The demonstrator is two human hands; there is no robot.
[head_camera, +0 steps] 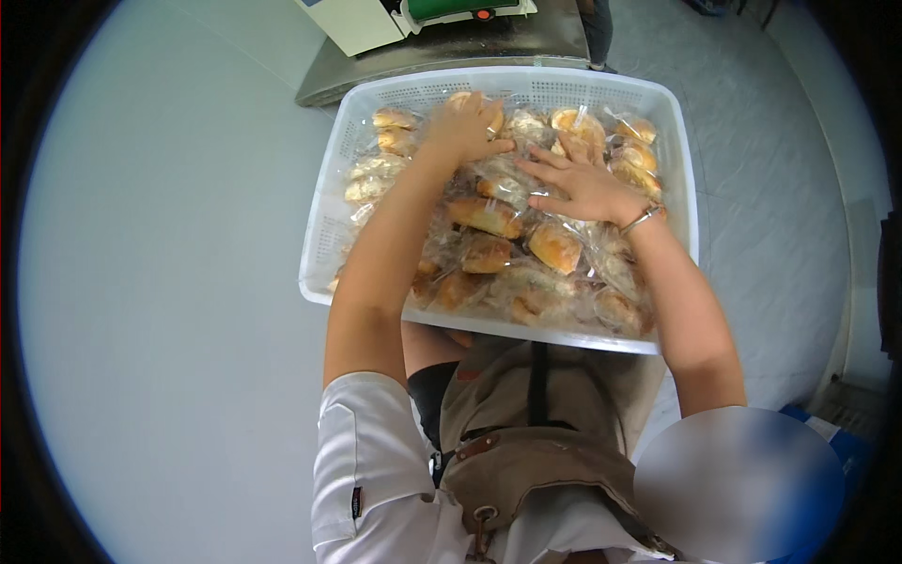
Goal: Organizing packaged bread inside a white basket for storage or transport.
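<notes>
A white plastic crate (689, 169) with perforated walls sits before me, filled with bread rolls in clear plastic bags. My left hand (465, 130) is spread over the bags near the far side, slightly blurred. To its right, my right hand (592, 183) lies palm down with fingers apart on the bagged bread, a bracelet (643, 217) at its wrist. Neither hand visibly grips anything. Between the hands and my body are golden-brown bagged rolls (486, 217), one more bagged roll (555, 247) and several others. My left forearm hides part of the crate's left side.
Beyond the crate stands a dark metal table (521, 46) bearing a white machine (359, 25) with a green roller (451, 7). Another person's leg (599, 35) shows beside it. A pale wall (176, 282) is at left, grey floor (768, 211) at right. A blurred oval covers the lower right.
</notes>
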